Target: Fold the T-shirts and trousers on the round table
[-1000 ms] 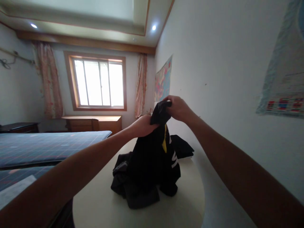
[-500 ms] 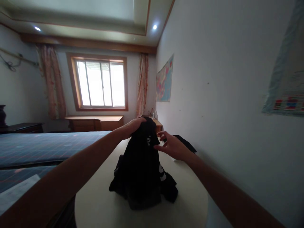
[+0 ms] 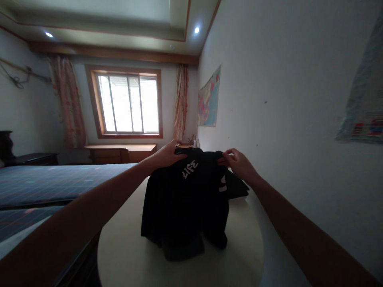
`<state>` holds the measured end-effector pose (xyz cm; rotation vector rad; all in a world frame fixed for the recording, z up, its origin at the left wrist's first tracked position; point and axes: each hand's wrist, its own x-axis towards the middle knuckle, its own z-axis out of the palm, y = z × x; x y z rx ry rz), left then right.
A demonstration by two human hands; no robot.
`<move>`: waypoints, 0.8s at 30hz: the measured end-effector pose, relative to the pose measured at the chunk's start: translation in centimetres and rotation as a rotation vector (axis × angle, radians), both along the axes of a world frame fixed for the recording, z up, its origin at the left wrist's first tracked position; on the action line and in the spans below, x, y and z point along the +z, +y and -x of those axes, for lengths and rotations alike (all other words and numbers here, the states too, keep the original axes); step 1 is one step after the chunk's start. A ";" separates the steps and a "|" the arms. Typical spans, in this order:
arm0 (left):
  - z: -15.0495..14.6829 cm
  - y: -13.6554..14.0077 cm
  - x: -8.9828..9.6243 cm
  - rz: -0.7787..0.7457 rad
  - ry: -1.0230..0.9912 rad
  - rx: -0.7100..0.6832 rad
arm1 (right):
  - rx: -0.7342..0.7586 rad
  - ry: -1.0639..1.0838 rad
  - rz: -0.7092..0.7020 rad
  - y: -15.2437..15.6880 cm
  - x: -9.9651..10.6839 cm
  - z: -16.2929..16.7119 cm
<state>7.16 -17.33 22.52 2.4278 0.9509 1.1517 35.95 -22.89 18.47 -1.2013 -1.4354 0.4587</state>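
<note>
Black shirt: held up by its top edge over the round cream table, with its lower part reaching down to the tabletop; the fabric is deep black and matt, so most folds are lost in shadow.
White lettering: a short slanting line of characters near the top, left of the middle; I cannot read it surely.
Second white print: a larger, partly hidden mark on the right side, below the right hand.
Outline: broad and roughly squared, nearly straight down the left side, with a rounded bunch of cloth at the lower right.
Dark grey cloth: a flap below the black front, lying on the table; whether it belongs to the shirt, I cannot tell.
Left hand: closed on the upper left edge, thumb across the front.
Right hand: thumb and forefinger pinched together on the upper right corner.
Folded dark clothes: stacked behind the shirt, to its right, near the wall.
</note>
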 end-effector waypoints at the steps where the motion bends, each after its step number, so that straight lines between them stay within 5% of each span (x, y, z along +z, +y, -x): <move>1: -0.2 -0.3 0.2 -0.048 0.004 0.029 | -0.048 -0.032 -0.071 -0.1 0.6 0.0; 6: -1.7 -3.2 1.1 -0.343 0.213 0.181 | -0.327 -0.156 -0.455 -1.1 3.4 1.0; 9: -2.4 -3.9 1.6 -0.379 0.302 0.171 | -0.398 -0.149 -0.546 -1.5 4.4 1.9; 15: -2.5 -2.1 3.9 -0.253 -0.147 0.185 | -0.468 -0.260 -0.453 -1.3 4.0 2.2; 18: -1.6 -2.4 5.2 -0.242 -0.358 0.172 | -0.397 -0.477 -0.439 -1.7 4.4 1.7; 20: -0.9 -3.2 5.8 -0.318 -0.317 0.163 | -0.266 -0.735 -0.421 -2.1 5.1 1.4; 24: -0.3 -4.4 5.2 -0.467 0.160 0.170 | -0.156 -1.102 -0.346 -2.2 6.5 1.8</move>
